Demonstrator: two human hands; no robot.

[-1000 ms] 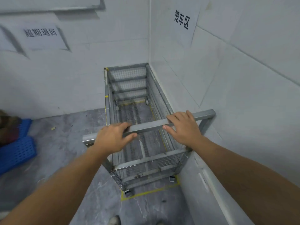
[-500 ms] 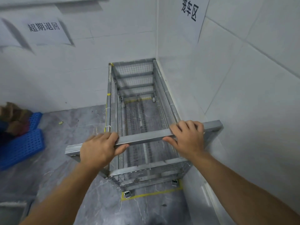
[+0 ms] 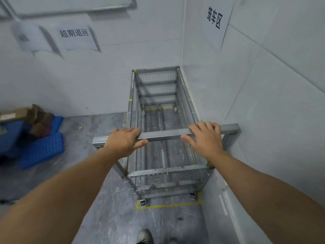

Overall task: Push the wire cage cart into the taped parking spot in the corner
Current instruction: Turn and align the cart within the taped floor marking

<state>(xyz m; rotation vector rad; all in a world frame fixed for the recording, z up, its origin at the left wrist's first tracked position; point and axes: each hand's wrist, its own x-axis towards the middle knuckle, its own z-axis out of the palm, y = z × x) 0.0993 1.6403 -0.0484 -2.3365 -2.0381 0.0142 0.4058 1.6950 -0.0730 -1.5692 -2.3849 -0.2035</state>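
Wall signs read 超期退回 (image 3: 74,33) and 笼车区 (image 3: 214,18). The wire cart (image 3: 158,124) stands in the floor's corner over yellow tape (image 3: 168,206), blue crates (image 3: 41,147) well left. The left hand (image 3: 123,141) and right hand (image 3: 204,138) are apart, both clasped on the cart's handle bar (image 3: 165,134).

Wire cage cart (image 3: 158,124) stands in the wall corner, right side against the wall. Left hand (image 3: 123,142) and right hand (image 3: 204,138) both grip the cart's handle bar (image 3: 163,134). Yellow floor tape (image 3: 168,206) shows just beyond the cart's near casters. Blue pallets (image 3: 40,148) lie well left of the cart.
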